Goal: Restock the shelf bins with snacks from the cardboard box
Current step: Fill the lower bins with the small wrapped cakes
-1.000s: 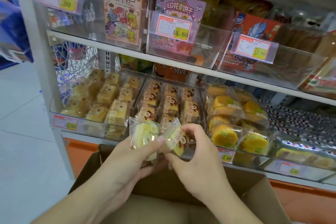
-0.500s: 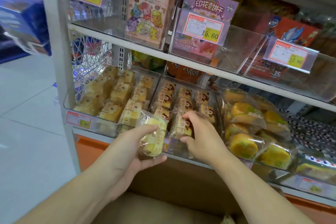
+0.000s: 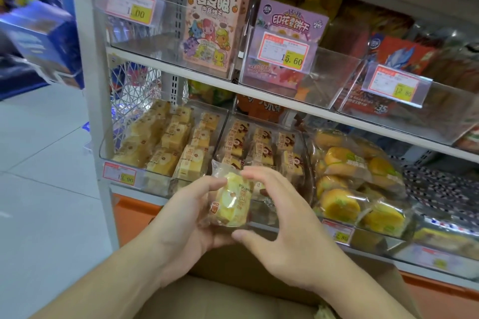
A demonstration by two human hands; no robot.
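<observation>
My left hand (image 3: 186, 217) holds a clear-wrapped yellow cake packet (image 3: 231, 202) in front of the lower shelf. My right hand (image 3: 282, 217) is cupped beside the packet, fingers spread and curved, its index tip at the packet's top and its thumb under it. Behind my hands are three clear bins: a left bin (image 3: 103, 153) of pale yellow cakes, a middle bin (image 3: 303, 137) of red-labelled cakes, and a right bin (image 3: 404, 238) of round orange cakes. The open cardboard box (image 3: 233, 298) lies below my forearms; its contents are hidden.
The upper shelf (image 3: 272, 97) carries clear bins with cartoon snack boxes (image 3: 212, 18) and price tags. A grey shelf upright (image 3: 90, 85) stands at the left, with tiled floor (image 3: 39, 176) beyond it. An orange base panel (image 3: 129, 212) runs under the lower shelf.
My right hand set its packet into the middle bin, then drew back, and now cups the packet in my left hand. The left hand stayed roughly in place.
</observation>
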